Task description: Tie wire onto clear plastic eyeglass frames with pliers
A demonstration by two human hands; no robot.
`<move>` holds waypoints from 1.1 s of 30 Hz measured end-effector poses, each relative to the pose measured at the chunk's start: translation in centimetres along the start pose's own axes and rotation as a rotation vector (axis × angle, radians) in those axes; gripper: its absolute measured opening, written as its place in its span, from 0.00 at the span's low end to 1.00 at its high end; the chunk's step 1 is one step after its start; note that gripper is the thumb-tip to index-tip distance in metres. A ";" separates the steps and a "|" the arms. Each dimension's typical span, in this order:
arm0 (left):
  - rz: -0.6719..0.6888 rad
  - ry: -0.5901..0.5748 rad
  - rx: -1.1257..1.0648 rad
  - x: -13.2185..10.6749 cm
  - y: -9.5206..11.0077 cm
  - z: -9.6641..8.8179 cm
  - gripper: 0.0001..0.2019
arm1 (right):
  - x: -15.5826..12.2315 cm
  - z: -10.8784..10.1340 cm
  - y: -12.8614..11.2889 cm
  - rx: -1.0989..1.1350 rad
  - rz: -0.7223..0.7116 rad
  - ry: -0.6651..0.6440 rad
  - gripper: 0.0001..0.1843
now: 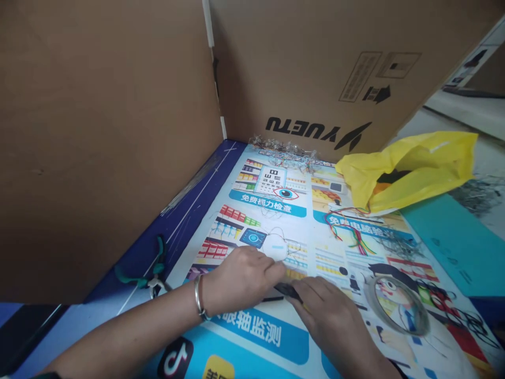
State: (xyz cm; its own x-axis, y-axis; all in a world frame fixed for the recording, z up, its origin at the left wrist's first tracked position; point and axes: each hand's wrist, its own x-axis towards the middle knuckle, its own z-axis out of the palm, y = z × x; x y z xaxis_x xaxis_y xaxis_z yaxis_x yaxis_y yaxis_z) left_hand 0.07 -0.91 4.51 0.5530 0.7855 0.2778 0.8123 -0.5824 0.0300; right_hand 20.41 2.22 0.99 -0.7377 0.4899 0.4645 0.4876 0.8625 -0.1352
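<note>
My left hand (240, 279), with a silver bangle on its wrist, is closed in a pinch on a small white piece with thin wire loops (278, 247) that lies on the printed poster (276, 205). My right hand (335, 316) is closed around a dark, slim tool (288, 291) whose tip points left toward my left fingers. Both hands rest low on the poster near its front.
Green-handled pliers (152, 271) lie at the left on the blue edge. A yellow plastic bag (410, 168) sits at the back right. Coloured wires (355, 231), a clear tape roll (394, 310), and piles of thin wire pieces (284, 150) lie about. Cardboard walls (98, 131) stand left and behind.
</note>
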 end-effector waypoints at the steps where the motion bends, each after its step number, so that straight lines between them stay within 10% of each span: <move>1: -0.056 -0.030 0.006 0.1 -0.3 -0.2 0.07 | 0.0 0.4 0.1 0.002 0.014 0.033 0.13; 9: -0.837 -0.157 0.082 -0.6 -9.3 -1.8 0.15 | -0.3 1.8 -0.1 0.104 0.041 0.034 0.12; 15: -0.907 -0.184 0.054 -1.6 -13.3 0.7 0.13 | -0.4 2.2 -0.3 0.108 0.011 0.004 0.11; 33: -0.745 -0.499 0.079 -2.6 -10.3 -1.7 0.10 | -0.6 2.0 0.0 0.135 -0.018 0.022 0.10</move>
State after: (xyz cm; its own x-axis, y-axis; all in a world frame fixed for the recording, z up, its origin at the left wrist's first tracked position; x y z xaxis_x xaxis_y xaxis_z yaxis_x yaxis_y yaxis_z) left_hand -10.07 2.67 5.08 -0.1207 0.9638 -0.2375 0.9927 0.1156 -0.0355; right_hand 19.93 2.22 -1.04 -0.7344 0.4727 0.4870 0.4061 0.8810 -0.2428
